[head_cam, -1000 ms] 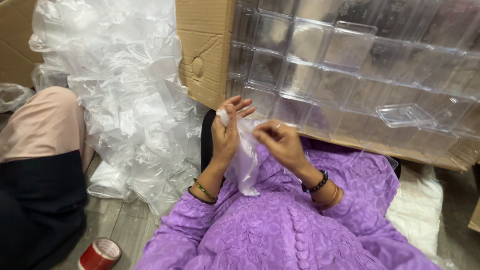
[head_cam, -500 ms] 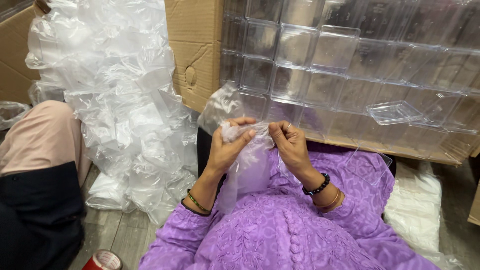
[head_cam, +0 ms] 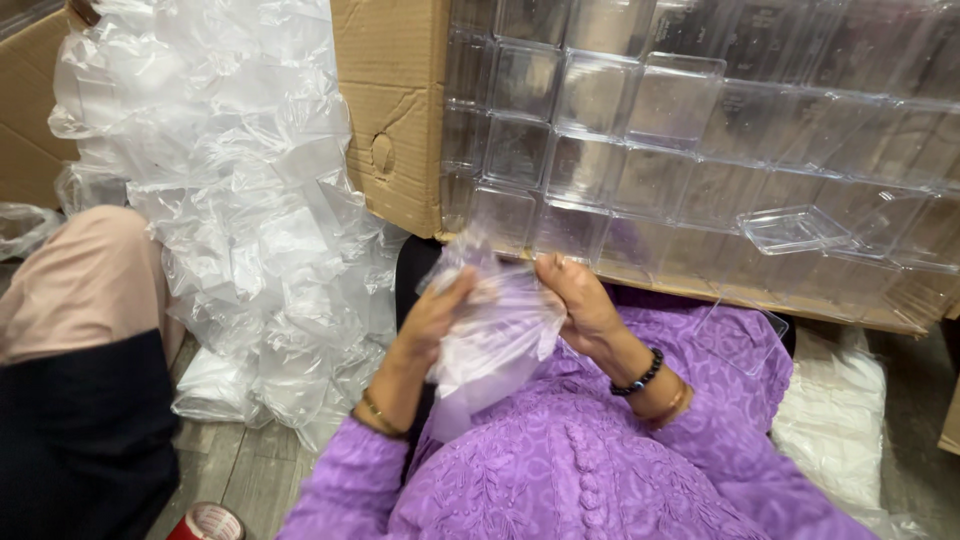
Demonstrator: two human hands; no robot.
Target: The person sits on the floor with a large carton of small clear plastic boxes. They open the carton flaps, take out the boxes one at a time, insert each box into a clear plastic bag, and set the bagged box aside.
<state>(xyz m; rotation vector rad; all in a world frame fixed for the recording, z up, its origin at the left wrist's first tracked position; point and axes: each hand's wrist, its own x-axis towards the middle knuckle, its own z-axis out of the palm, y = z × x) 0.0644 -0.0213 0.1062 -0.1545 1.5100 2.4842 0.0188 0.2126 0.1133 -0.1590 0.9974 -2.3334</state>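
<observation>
Plastic bag (head_cam: 495, 335) between both hands, bag heap (head_cam: 240, 200) left, boxes in carton (head_cam: 395, 110) behind

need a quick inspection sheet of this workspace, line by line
surface: grey wood-look floor, partly covered.
job's things: clear plastic bag held up over the lap.
clutter: heap of clear plastic bags at left; red tape roll at the bottom edge; loose clear lid on the stacked boxes.
grip: left hand and right hand both pinch the bag's top edge.
cables: nothing seen.
surroundings: cardboard carton on its side, filled with clear plastic boxes; another person's leg at left.
</observation>
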